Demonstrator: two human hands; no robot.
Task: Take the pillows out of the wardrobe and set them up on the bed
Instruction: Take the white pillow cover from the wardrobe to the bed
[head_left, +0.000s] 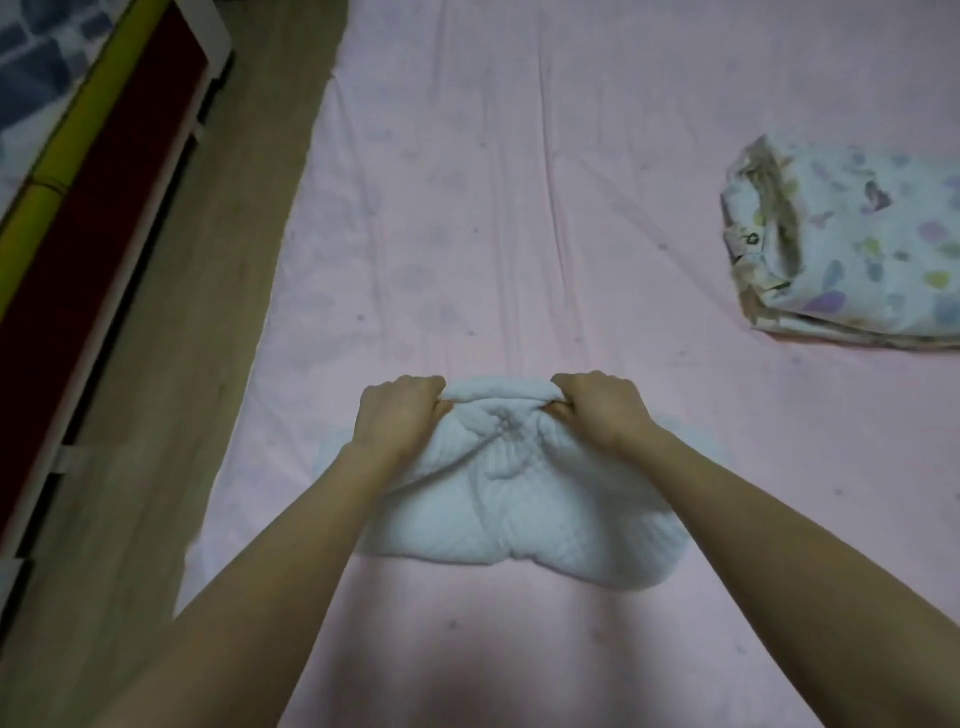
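A white quilted pillow (514, 509) lies on the pink bed sheet (519, 208) in the lower middle of the head view. My left hand (397, 418) grips the pillow's far edge on the left. My right hand (597, 410) grips the same far edge on the right, and the fabric bunches up between the two hands. A second pillow (852, 244) in a pale case printed with coloured hearts lies flat on the sheet at the right, cut off by the frame edge.
The bed's left edge runs diagonally beside a strip of wooden floor (171, 364). Beyond the floor at far left stands a low piece with a red and yellow side and a white frame (98, 171).
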